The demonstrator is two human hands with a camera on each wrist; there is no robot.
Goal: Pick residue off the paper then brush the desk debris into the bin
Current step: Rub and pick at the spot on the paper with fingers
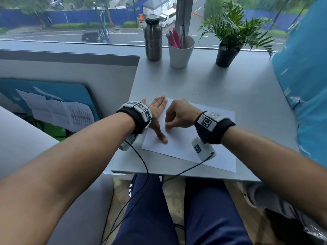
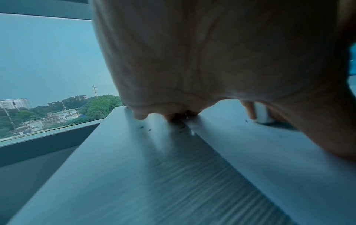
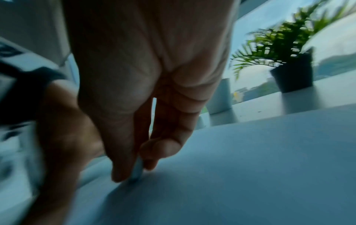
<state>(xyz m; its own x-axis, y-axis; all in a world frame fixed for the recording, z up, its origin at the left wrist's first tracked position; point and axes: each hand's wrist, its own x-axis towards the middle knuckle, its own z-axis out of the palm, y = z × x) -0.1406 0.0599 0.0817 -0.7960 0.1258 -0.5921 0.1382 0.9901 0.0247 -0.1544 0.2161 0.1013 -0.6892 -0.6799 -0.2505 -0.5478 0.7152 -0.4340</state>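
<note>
A white sheet of paper [image 1: 194, 138] lies on the grey desk [image 1: 230, 85] near its front edge. My left hand [image 1: 158, 112] lies flat with straight fingers across the paper's left edge, thumb [image 1: 162, 137] on the sheet. My right hand [image 1: 177, 115] is curled beside it, fingertips down on the paper. It pinches a small white eraser [image 2: 263, 112] between thumb and fingers, the eraser [image 3: 137, 170] touching the sheet. Small dark specks of debris [image 2: 141, 127] lie on the desk just past my left fingertips, and more specks [image 1: 146, 90] lie farther back.
At the desk's back stand a steel bottle [image 1: 153, 38], a white cup of pens [image 1: 181, 52] and a potted plant [image 1: 228, 52]. A blue bag [image 1: 304, 68] hangs over the right side. Wrist cables [image 1: 141, 161] hang over the front edge.
</note>
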